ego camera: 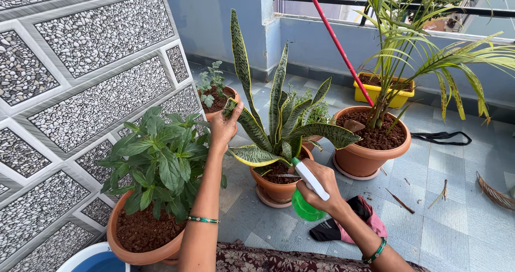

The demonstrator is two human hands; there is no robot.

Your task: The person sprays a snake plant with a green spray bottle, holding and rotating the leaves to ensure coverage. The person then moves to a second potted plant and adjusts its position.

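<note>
At frame centre, the snake plant point(279, 123) (stiff, mottled green leaves with yellowish edges) stands in a terracotta pot point(279, 189). The left hand point(224, 124) pinches a leaf; the right hand point(321, 185) grips a green spray bottle point(307, 197).

1. Left wall point(80, 63): pebble-textured panels w/ grey angled frames.
2. Back wall point(214, 15): plain blue, low parapet point(322, 41) w/ black railing point(322, 0) on top.
3. Floor point(450, 218): grey-blue ribbed tiles, dry leaf bits scattered.
4. Light: bright daylight, soft shadows.
</note>
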